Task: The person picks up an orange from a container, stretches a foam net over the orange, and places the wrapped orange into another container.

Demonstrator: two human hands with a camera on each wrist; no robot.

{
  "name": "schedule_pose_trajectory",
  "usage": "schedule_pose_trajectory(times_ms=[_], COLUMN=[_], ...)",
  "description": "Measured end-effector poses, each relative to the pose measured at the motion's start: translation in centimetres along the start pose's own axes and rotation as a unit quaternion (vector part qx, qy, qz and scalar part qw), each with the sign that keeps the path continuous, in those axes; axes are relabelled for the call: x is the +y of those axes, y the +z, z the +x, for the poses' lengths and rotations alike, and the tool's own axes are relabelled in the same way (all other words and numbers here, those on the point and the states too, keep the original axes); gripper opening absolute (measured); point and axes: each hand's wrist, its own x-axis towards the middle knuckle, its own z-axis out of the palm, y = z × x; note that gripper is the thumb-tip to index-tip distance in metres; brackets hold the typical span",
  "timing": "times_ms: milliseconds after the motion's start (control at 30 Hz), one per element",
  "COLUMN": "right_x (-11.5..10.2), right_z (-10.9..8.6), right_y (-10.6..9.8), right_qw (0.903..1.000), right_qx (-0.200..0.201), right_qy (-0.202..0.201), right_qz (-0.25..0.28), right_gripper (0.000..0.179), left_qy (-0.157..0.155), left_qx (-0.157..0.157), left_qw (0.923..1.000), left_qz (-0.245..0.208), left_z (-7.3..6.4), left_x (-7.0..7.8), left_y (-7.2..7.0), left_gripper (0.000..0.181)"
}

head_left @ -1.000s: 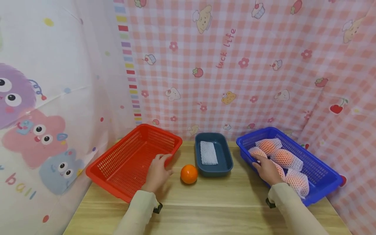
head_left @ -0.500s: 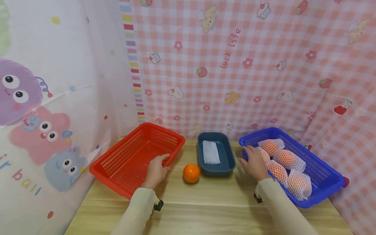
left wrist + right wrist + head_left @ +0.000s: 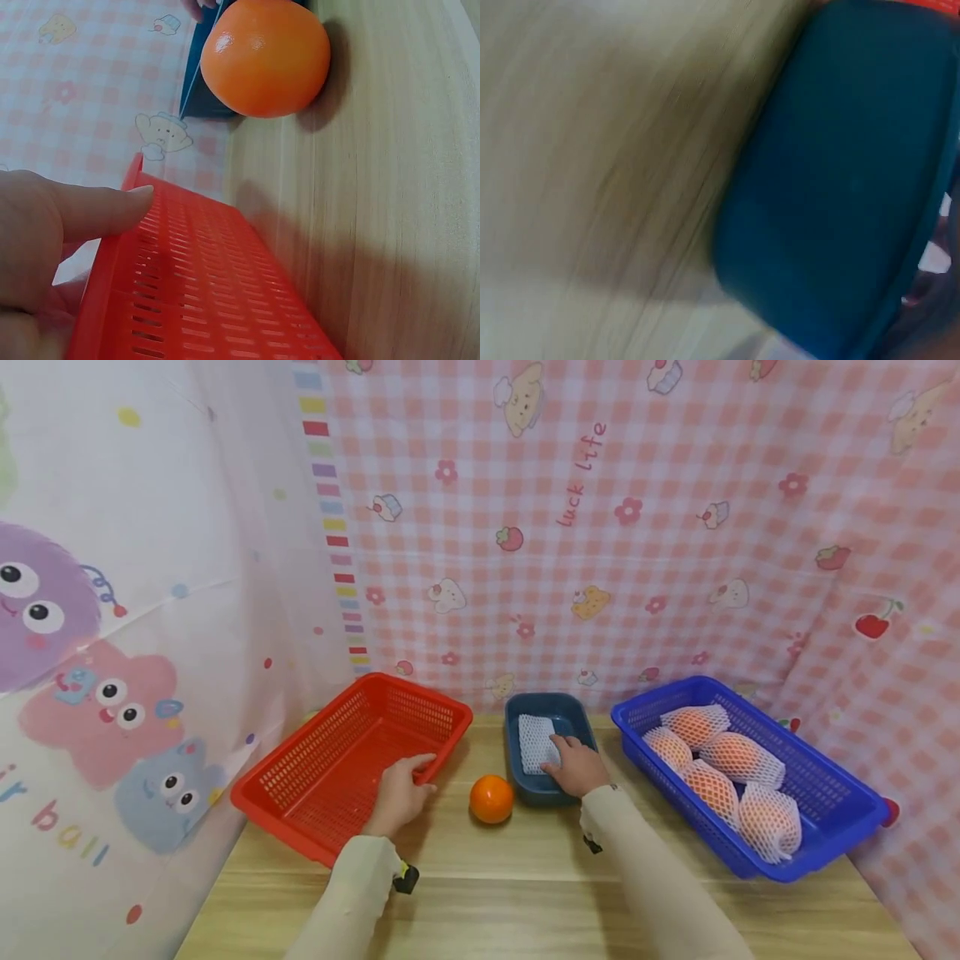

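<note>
My left hand holds the right rim of an empty red plastic basket. In the left wrist view its thumb lies across the rim, with the other fingers partly hidden behind the basket wall. My right hand reaches over the near right side of a dark teal tray, fingertips at the edge of a flat white foam net sleeve inside. The tray's outer wall fills much of the blurred right wrist view. A bare orange sits on the table between the red basket and the tray.
At the right stands a blue plastic basket with several oranges in foam nets. A pink checked cloth hangs behind the wooden table, and a white printed cloth hangs at the left.
My right hand has left the netted oranges in the blue basket and moved left, over the teal tray to the foam net. My left hand stays at the red basket's rim.
</note>
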Motion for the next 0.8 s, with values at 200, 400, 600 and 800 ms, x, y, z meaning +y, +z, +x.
schedule_pose_trajectory(times_ms=[200,400,600,800], right_x=[-1.3,-1.5,-1.4,-1.0], right_z=[0.8,1.1,1.0,0.9], right_y=[1.0,1.4,1.2,0.8], right_qw=[0.9934,0.9897,0.9949,0.9914], right_qx=[-0.088,-0.116,-0.052,0.065], right_qy=[0.072,0.084,0.076,0.061], right_qz=[-0.013,-0.003,0.039,0.096], right_gripper=[0.060,0.056,0.042,0.023], left_qy=[0.012,0.016,0.017,0.040], left_qx=[-0.004,-0.011,-0.010,0.004], left_qw=[0.9999,0.9998,0.9997,0.9988], left_qz=[0.003,0.004,0.013,0.026], left_z=[0.0,-0.1,-0.1,-0.5], left_x=[0.0,0.4,0.5,0.4], left_y=[-0.1,-0.2,-0.1,0.2], left_gripper=[0.052,0.050,0.049,0.048])
